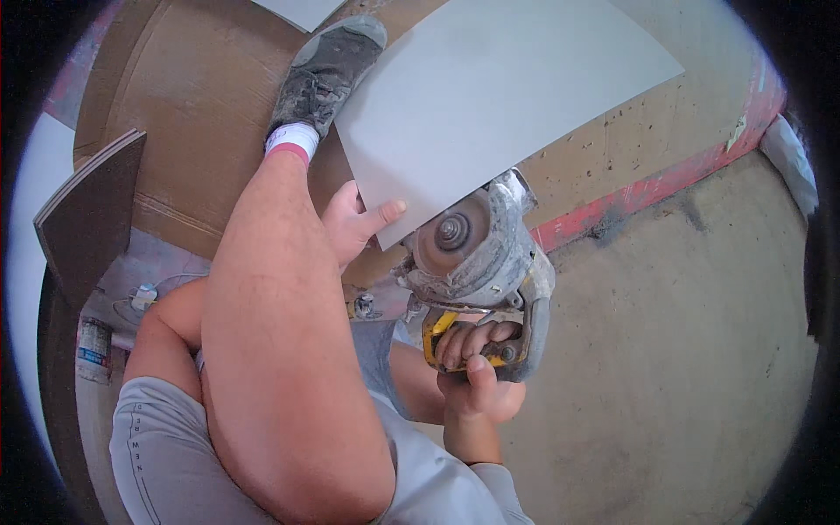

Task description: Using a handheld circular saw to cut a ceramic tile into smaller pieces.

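Holding a dusty grinder [477, 262] by its yellow handle, the right hand [477, 367] has its grip clamped tight there, fingers curled through and thumb over the top. The disc [451, 232] sits right at the near corner of a large grey tile [499, 96], which lies flat on cardboard [192, 96] on the floor. The left hand [354, 223] steadies the tile from the left: its thumb presses on the top face by the near edge, and the other fingers are hidden beneath, so whether that grip is fully closed on the tile cannot be told. A shoe [324, 70] rests on the tile's far left edge, pinning it down, with the bare leg [280, 332] running back toward the camera.

Judging by the tile, the cut is at its very start. No slot shows in the surface, the edges look whole, and the disc seems only to touch the corner, though the guard may hide a short notch. Nearly all of the cutting appears to be left. A red stripe [665, 179] crosses the concrete floor [682, 367] to the right, and a dark board [87, 210] leans at the left.
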